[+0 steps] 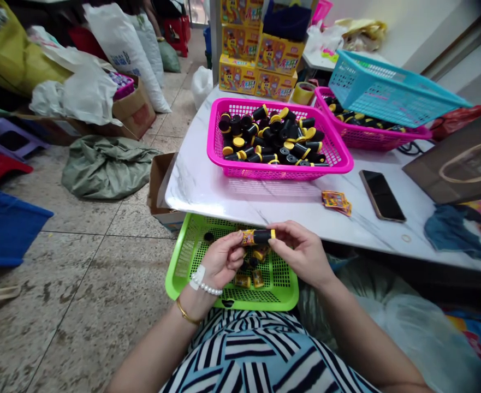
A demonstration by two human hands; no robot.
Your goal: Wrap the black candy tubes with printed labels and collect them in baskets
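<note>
Above the green basket (pixel 177 262) on my lap, both my hands are at a small black canister (pixel 262 236) with a yellow cap. My left hand (pixel 223 257) is closed, pinching an orange printed label (pixel 248 237) at the canister's left end. Whether the label is stuck down there, I cannot tell. My right hand (pixel 303 252) grips the yellow-capped end between thumb and fingers. Under my hands, several labelled canisters (pixel 258 278) lie in the green basket. A small stack of orange printed labels (pixel 335 201) rests on the table (pixel 240 199).
A pink basket (pixel 281 173) full of black canisters with yellow caps stands on the table. Behind it, a blue basket (pixel 391 90) sits tilted on a second pink basket (pixel 383 139). A phone (pixel 382 195) and brown paper bag (pixel 465 158) are right; yellow boxes (pixel 260 65) stand at the back.
</note>
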